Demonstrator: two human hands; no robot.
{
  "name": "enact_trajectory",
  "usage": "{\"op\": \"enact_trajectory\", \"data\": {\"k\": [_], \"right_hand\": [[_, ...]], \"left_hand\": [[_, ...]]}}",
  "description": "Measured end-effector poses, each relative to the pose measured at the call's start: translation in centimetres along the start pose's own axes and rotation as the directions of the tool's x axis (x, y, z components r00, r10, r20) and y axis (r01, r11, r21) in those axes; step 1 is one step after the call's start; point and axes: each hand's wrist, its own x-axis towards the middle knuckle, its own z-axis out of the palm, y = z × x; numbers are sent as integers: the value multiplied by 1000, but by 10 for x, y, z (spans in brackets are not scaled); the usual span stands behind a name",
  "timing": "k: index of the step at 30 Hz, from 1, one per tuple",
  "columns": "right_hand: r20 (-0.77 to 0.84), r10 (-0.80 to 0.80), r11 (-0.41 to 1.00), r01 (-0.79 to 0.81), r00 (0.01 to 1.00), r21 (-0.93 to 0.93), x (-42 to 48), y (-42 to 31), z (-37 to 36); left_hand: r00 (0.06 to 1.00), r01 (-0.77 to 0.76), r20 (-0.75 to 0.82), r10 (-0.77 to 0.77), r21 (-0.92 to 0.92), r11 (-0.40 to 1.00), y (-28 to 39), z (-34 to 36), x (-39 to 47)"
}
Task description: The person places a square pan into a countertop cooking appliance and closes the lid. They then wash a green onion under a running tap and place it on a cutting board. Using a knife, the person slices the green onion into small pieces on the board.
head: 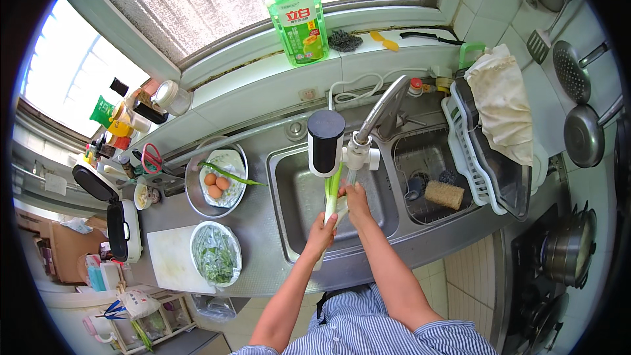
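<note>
My left hand [321, 233] grips a large green onion [333, 195] over the left basin of a steel sink [291, 192]. Its green part points up toward the window, partly behind the black-and-white filter unit on the tap. Just right of it, my right hand [357, 203] has its fingers at a pale stalk between the two hands, under the running water [351, 175]. Whether those fingers close around the stalk is hard to see. The water comes from a tap [361, 145] with a curved metal neck and the filter unit [326, 143].
Left of the sink stand a steel bowl [190, 197] holding a plate with eggs and a green pepper, a bowl of leafy greens [215, 254], and a cutting board [172, 261]. The right basin holds a sponge [444, 195]. A dish rack [463, 148] stands beyond it.
</note>
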Motion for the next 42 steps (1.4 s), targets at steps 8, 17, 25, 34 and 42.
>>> {"op": "enact_trajectory", "data": {"k": [8,17,25,34,42], "right_hand": [[-23,169,984,-167,985,64,18,-34,4],[607,114,747,-471,787,470,56,-19,-51],[510,239,925,-354,826,140,-28,-13,-14],[352,137,980,-179,926,91,-22,-11,-16],[215,269,956,-288,939,62,-15,-36,-9]], "left_hand": [[999,-44,17,42,98,994,13,12,-12],[996,58,66,-65,107,993,5,11,-21],[994,22,104,-21,-8,1000,-4,3,-2],[984,125,127,-126,15,992,3,8,6],[1000,-28,10,27,126,992,2,17,6]]}}
